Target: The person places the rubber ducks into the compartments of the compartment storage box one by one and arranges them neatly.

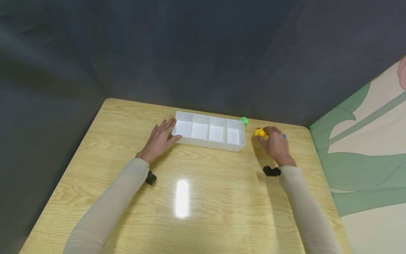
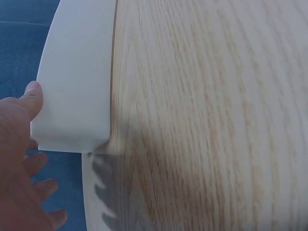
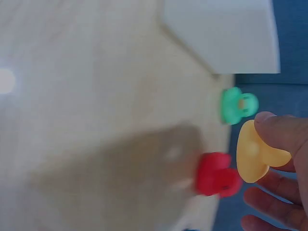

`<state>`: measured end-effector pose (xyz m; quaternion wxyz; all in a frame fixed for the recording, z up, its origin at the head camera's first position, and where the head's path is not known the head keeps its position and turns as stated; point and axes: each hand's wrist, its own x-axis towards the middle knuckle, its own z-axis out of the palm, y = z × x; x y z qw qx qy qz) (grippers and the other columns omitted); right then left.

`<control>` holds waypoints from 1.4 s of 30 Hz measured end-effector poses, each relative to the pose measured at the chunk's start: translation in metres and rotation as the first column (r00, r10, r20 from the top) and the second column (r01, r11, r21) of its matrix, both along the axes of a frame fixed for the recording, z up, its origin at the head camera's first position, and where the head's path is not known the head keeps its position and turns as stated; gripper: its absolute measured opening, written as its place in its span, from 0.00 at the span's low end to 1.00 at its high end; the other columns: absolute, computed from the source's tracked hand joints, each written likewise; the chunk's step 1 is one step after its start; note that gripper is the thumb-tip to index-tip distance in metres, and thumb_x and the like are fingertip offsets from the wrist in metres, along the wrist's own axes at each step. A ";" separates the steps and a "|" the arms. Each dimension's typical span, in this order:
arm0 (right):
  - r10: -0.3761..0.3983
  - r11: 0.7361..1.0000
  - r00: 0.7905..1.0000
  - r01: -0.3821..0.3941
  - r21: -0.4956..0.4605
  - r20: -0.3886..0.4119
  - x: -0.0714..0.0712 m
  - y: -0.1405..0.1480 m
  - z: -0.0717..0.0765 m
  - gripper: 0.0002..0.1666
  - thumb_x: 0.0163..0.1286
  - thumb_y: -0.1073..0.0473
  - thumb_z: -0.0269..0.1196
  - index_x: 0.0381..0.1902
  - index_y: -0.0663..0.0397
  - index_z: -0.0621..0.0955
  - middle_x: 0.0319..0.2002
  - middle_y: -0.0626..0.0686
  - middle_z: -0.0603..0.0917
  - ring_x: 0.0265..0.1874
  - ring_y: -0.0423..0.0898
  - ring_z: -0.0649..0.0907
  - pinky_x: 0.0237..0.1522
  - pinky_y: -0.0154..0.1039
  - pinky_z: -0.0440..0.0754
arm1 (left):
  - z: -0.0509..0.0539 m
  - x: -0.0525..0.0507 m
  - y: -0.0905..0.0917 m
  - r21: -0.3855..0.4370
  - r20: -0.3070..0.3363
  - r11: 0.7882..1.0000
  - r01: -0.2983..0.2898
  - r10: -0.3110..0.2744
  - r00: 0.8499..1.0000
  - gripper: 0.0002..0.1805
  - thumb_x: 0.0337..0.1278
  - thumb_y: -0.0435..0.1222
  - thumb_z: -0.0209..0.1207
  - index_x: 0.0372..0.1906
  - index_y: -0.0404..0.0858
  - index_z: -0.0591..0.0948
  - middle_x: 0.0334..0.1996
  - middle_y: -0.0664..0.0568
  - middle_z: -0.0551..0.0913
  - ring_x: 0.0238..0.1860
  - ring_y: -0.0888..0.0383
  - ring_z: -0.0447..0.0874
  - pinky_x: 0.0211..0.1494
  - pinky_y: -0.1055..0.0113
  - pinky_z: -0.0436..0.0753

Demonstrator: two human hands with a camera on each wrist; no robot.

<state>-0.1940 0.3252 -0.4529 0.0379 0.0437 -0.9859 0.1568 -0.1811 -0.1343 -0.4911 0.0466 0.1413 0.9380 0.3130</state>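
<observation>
A white tray [image 1: 206,143] with several compartments, all bare inside, stands near the table's back edge. My left hand [image 1: 159,138] rests at its left end, fingers spread; in the left wrist view the thumb of the hand [image 2: 19,159] touches the tray's wall [image 2: 77,82]. My right hand [image 1: 277,145] pinches a yellow duck [image 1: 260,133], held above the table in the right wrist view, where thumb and fingers of the hand [image 3: 284,163] grip the yellow duck [image 3: 252,151]. Below it sits a red duck [image 3: 216,174], mostly hidden in the head view.
A green duck [image 1: 244,121] stands behind the tray's right end. A blue object [image 1: 284,136] shows just past my right hand. A dark curtain [image 1: 190,53] hangs behind the table [image 1: 215,197], and a patterned cloth [image 1: 364,158] lies to the right.
</observation>
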 end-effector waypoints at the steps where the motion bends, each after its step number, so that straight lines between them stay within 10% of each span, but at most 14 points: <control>1: 0.008 1.000 1.000 -0.008 0.000 -0.020 -0.002 -0.001 0.004 0.30 0.77 0.53 0.68 0.63 0.73 0.79 0.59 0.74 0.81 0.51 0.71 0.85 0.50 0.68 0.86 | 0.000 0.000 0.000 -0.004 -0.002 1.000 -0.001 0.001 1.000 0.45 0.81 0.59 0.51 0.87 0.41 0.51 0.89 0.45 0.48 0.89 0.38 0.43 0.89 0.33 0.41; 15: 0.106 0.994 0.992 -0.108 -0.031 -0.063 -0.025 -0.063 0.047 0.28 0.76 0.52 0.69 0.61 0.70 0.81 0.57 0.69 0.83 0.55 0.67 0.82 0.57 0.65 0.85 | 0.000 -0.005 0.004 -0.013 0.008 1.000 0.007 -0.007 1.000 0.45 0.81 0.59 0.51 0.88 0.43 0.50 0.89 0.44 0.46 0.89 0.38 0.40 0.88 0.31 0.40; 42: 0.379 0.924 0.925 -0.379 0.044 -0.004 -0.038 -0.194 0.053 0.27 0.74 0.46 0.71 0.61 0.60 0.85 0.57 0.60 0.88 0.56 0.60 0.86 0.61 0.55 0.84 | 0.001 -0.007 0.002 -0.036 0.015 0.999 -0.007 0.008 1.000 0.44 0.79 0.58 0.55 0.87 0.42 0.55 0.88 0.42 0.51 0.89 0.36 0.43 0.88 0.32 0.43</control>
